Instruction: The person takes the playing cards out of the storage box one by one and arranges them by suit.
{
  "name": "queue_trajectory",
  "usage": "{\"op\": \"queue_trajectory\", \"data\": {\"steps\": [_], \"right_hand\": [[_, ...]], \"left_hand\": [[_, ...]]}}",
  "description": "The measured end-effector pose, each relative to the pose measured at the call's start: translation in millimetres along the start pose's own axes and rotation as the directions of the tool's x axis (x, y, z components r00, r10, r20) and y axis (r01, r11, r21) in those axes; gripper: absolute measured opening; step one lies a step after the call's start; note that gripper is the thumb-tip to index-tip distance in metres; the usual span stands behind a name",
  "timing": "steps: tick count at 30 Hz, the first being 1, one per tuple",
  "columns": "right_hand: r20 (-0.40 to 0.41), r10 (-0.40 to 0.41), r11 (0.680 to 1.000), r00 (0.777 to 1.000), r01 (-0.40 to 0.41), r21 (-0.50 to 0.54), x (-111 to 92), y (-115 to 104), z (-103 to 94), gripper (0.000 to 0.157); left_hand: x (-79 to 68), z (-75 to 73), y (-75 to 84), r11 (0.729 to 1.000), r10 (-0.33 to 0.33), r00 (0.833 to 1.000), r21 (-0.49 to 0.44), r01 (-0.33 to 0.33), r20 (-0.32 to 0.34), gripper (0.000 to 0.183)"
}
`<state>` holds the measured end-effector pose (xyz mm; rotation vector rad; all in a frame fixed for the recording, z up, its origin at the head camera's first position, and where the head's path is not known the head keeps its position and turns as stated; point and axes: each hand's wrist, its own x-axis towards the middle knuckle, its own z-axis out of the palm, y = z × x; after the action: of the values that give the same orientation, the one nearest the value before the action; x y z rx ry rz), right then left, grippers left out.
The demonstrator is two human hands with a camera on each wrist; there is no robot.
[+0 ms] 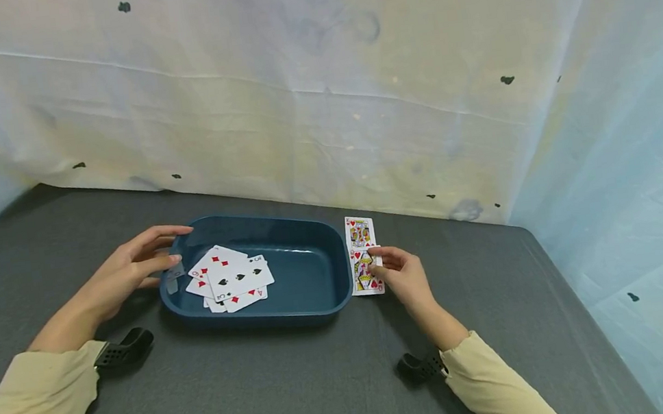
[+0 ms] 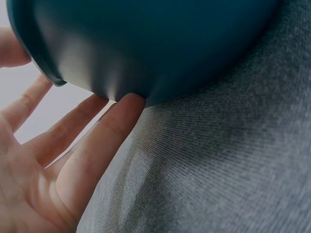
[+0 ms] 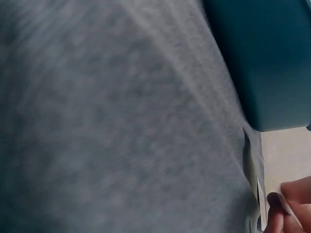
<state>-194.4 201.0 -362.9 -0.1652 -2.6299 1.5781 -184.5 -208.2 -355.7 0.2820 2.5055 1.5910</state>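
Queen of hearts card [image 1: 365, 280], white-edged, face up, glossy dark-blue tray [image 1: 308, 272]

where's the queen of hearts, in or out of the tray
Out: the queen of hearts is just right of the tray, touched by the right hand.

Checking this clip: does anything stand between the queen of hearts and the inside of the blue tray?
Yes, the blue tray's right end wall: it rises just left of the queen of hearts, which the right hand pinches. Nothing else visible lies between them.
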Motion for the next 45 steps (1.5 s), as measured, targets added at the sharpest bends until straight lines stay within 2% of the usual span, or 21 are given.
{"op": "queue_trajectory", "data": {"steps": [5, 11, 14, 18, 23, 25, 28, 31, 33, 39, 45], "right_hand": [[0.072, -0.037, 0.992, 0.997, 0.045, -0.121, -2.5, 2.1, -0.9, 0.029], [0.116, -0.107, 0.944, 0.987, 0.137, -0.301, -3.2, 1.5, -1.5, 0.026], [0.13, -0.151, 0.926, 0.98, 0.186, -0.328, -2.2, 2.3, -1.1, 0.024], [0.141, -0.179, 0.919, 0.974, 0.217, -0.33, -1.2, 2.4, -0.6, 0.023], [0.118, -0.131, 0.93, 0.984, 0.163, -0.329, -2.3, -3.3, 2.0, 0.024], [0.086, -0.1, 0.941, 0.991, 0.123, -0.314, -2.6, -8.8, 3.6, 0.025], [0.038, -0.068, 0.968, 0.997, 0.076, -0.239, -3.1, -22.6, 5.7, 0.025], [0.017, -0.078, 0.99, 0.997, 0.08, -0.112, -4.3, -40.5, 8.5, 0.025], [0.014, -0.1, 0.994, 0.995, 0.101, -0.041, -6.4, -53.4, 12.0, 0.025], [0.089, -0.135, 0.988, 0.987, 0.128, 0.084, -12.9, -82.9, 31.4, 0.027], [0.15, -0.139, 0.985, 0.979, 0.121, 0.126, -16.5, -96.8, 55.8, 0.026]], "left_hand": [[-1.2, -1.1, 1.0, 1.0, 0.001, 1.0, 0.006, -0.001, -0.008, 0.056], [-2.2, -2.7, 1.0, 1.0, -0.002, 1.0, 0.01, 0.002, -0.008, 0.057], [-2.7, -3.4, 0.7, 1.0, -0.001, 1.0, 0.012, 0.001, -0.01, 0.057], [-3.7, -4.3, 0.5, 1.0, 0.0, 1.0, 0.013, 0.0, -0.012, 0.056], [-3.8, -5.3, 1.0, 1.0, -0.01, 1.0, 0.019, 0.01, -0.013, 0.056], [-3.5, -5.9, 1.4, 1.0, -0.014, 1.0, 0.02, 0.014, -0.011, 0.056], [-3.6, -6.9, 1.8, 1.0, -0.014, 1.0, 0.021, 0.014, -0.01, 0.056], [-4.4, -7.9, 1.9, 1.0, -0.015, 1.0, 0.02, 0.015, -0.011, 0.056], [-4.9, -8.3, 2.0, 1.0, -0.016, 1.0, 0.02, 0.016, -0.013, 0.056], [-6.4, -7.8, 2.5, 1.0, -0.01, 1.0, 0.009, 0.01, -0.02, 0.056], [-4.5, 0.7, 2.3, 0.999, 0.011, 1.0, -0.034, -0.012, -0.012, 0.054]]}}
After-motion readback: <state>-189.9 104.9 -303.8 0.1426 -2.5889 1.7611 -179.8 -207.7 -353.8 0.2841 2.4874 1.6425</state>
